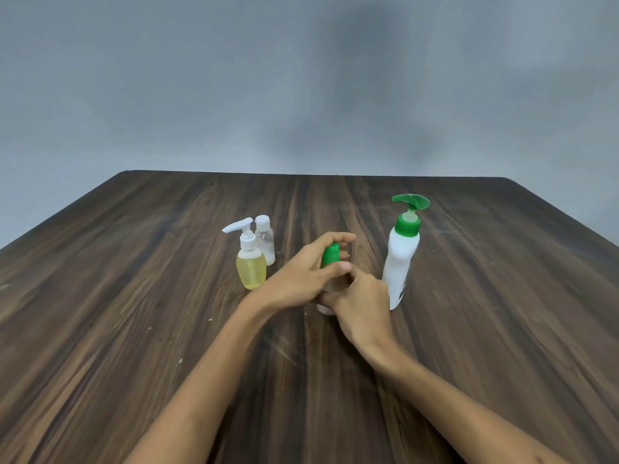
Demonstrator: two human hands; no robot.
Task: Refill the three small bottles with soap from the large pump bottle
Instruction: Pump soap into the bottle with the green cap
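Note:
A small bottle with a green cap (330, 254) stands at the table's middle, its body mostly hidden by my hands; only its white base (324, 309) shows. My left hand (301, 276) pinches the green cap from above. My right hand (363, 304) grips the bottle's body. To the right stands the large white pump bottle (400, 262) with a green pump head. To the left stand a small yellow pump bottle (251, 267) and, just behind it, a small clear bottle (265, 239) with a white cap.
The dark wooden table (134, 313) runs wide on both sides, its far edge against a grey wall (301, 78). A few pale specks lie on the near left of the wood.

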